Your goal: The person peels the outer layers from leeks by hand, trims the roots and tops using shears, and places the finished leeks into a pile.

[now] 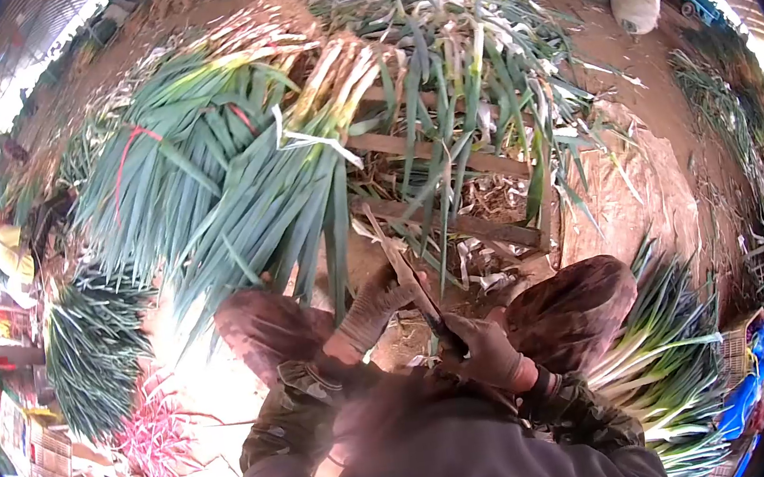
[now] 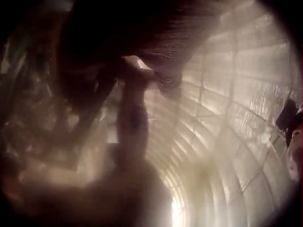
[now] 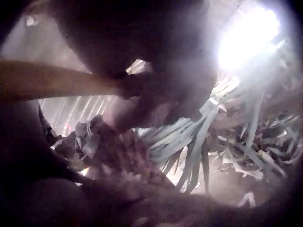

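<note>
In the head view a long, thin, brown wooden-looking piece slants between the two hands, its lower end dark. The left hand, in a greyish glove, pinches it around the middle from the left. At the lower end the gloved right hand grips it. The right wrist view shows a smooth tan length of it running into the dark, blurred right hand. Dark and blurred, the left hand fills the top of the left wrist view; its finger detail is hidden.
Bundled green leeks lie ahead on a wooden frame, with loose leaves beside them. More leeks lie at left and right. Red ties are at lower left; another person is at far left.
</note>
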The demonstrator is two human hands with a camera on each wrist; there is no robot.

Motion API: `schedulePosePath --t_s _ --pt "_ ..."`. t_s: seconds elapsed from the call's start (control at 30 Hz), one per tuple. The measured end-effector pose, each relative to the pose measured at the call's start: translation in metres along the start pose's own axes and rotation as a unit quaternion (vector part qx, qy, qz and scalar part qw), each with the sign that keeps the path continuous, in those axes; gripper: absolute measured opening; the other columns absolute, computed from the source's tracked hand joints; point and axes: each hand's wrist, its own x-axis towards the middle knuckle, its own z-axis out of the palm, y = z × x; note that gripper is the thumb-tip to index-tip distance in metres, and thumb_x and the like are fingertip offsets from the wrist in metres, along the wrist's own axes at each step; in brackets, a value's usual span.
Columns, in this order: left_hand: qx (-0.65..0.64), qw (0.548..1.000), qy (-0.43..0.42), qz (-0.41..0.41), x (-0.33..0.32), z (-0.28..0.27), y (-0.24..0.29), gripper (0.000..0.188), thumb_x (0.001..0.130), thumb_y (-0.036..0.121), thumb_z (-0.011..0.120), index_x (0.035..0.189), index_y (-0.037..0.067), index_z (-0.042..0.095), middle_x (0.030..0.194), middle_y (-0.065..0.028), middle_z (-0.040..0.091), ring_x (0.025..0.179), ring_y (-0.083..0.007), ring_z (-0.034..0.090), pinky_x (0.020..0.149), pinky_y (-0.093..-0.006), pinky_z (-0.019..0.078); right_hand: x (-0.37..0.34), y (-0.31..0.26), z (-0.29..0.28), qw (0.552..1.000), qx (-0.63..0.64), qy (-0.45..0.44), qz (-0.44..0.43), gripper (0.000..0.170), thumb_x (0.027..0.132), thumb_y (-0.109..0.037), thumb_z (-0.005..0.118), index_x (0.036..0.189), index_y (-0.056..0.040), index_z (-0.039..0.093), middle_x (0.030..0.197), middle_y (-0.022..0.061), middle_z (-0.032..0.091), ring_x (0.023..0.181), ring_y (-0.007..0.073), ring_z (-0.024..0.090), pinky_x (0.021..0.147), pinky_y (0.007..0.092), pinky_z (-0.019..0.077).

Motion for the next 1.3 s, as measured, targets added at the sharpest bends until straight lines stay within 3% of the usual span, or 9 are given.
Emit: schedulePosePath --t_s 0.2,0.23,0.3,0.47,0.6,0.77,0.93,1.03,1.3 --pt "-0.037 0.996 0.072 0.035 -0.022 -0.038 0.035 0.046 0.083 0.007 0.073 0.123 0.001 0.052 0.106 -0.0052 0.061 0.100 -0.0172 0.061 0.092 -0.0323 0.0490 0.051 0.010 0.011 0.981 -0.176 -0.031 -0.077 0.076 0.078 -0.044 0.080 0.134 -0.0009 0.050 0.135 0.0203 0.051 0.119 0.0432 0.052 0.101 0.0499 0.0448" --pt "-0.035 0.993 0.104 0.037 -0.025 -0.036 0.050 0.047 0.083 0.007 0.072 0.126 0.002 0.052 0.111 -0.0054 0.061 0.103 -0.0176 0.061 0.094 -0.0327 0.0472 0.065 -0.018 -0.004 0.993 -0.101 0.005 0.061 0.087 0.077 -0.047 0.080 0.141 -0.0008 0.044 0.138 0.0225 0.049 0.124 0.0420 0.050 0.106 0.0482 0.0418" --pt "-0.014 0.996 0.056 0.072 -0.019 -0.042 0.065 0.053 0.083 0.005 0.069 0.132 0.001 0.049 0.113 -0.0043 0.060 0.106 -0.0164 0.059 0.096 -0.0318 0.0461 0.090 -0.012 0.009 0.974 -0.192 0.076 -0.089 0.089 0.077 -0.039 0.083 0.145 -0.0002 0.040 0.139 0.0244 0.048 0.127 0.0375 0.050 0.106 0.0463 0.0419" --pt "0.132 0.982 0.039 0.131 0.009 -0.067 0.069 0.053 0.084 0.014 0.074 0.130 0.000 0.052 0.116 -0.0069 0.062 0.107 -0.0170 0.059 0.094 -0.0328 0.0486 0.125 -0.006 0.050 0.973 0.221 -0.053 0.033 0.079 0.078 -0.012 0.080 0.145 0.0003 0.038 0.130 0.0160 0.054 0.118 0.0244 0.054 0.101 0.0378 0.0442" --pt "0.611 0.788 0.000 -0.071 0.019 -0.104 0.137 0.036 0.088 0.032 0.069 0.114 0.006 0.068 0.094 -0.0140 0.070 0.088 -0.0247 0.067 0.083 -0.0375 0.0526 0.152 -0.004 0.047 0.968 0.246 0.012 0.038 0.069 0.079 0.001 0.072 0.141 0.0009 0.043 0.108 0.0048 0.060 0.095 0.0145 0.056 0.085 0.0305 0.0474" --pt "0.712 0.660 0.232 0.052 0.102 -0.202 0.103 0.034 0.085 0.038 0.070 0.104 0.010 0.070 0.091 -0.0168 0.069 0.089 -0.0316 0.069 0.080 -0.0432 0.0529 0.179 0.013 0.021 0.980 -0.023 0.035 0.193 0.060 0.080 -0.015 0.075 0.133 -0.0009 0.050 0.110 0.0176 0.066 0.093 0.0230 0.067 0.081 0.0354 0.0525" --pt "0.786 0.527 0.314 0.072 0.169 -0.180 0.110 0.045 0.080 0.035 0.075 0.114 0.007 0.065 0.115 -0.0130 0.061 0.105 -0.0329 0.062 0.081 -0.0442 0.0535 0.180 0.013 0.021 0.995 -0.011 0.062 0.076 0.068 0.081 -0.027 0.078 0.136 -0.0016 0.048 0.113 0.0224 0.066 0.101 0.0284 0.068 0.084 0.0378 0.0530" --pt "0.804 0.526 0.275 -0.031 0.201 -0.183 0.109 0.072 0.070 0.036 0.082 0.128 0.002 0.055 0.130 -0.0196 0.053 0.119 -0.0411 0.056 0.085 -0.0483 0.0522 0.193 0.028 0.011 0.981 0.052 0.077 0.172 0.071 0.082 -0.028 0.078 0.138 -0.0005 0.045 0.114 0.0212 0.067 0.101 0.0267 0.068 0.086 0.0363 0.0525" --pt "0.833 0.484 0.264 -0.039 0.231 -0.167 0.073 0.032 0.088 0.019 0.062 0.117 0.006 0.061 0.116 -0.0116 0.057 0.101 -0.0289 0.060 0.073 -0.0405 0.0506 0.178 0.071 0.019 0.980 0.035 0.148 0.130 0.060 0.080 -0.014 0.075 0.133 -0.0014 0.048 0.107 0.0245 0.066 0.097 0.0370 0.067 0.080 0.0429 0.0525"
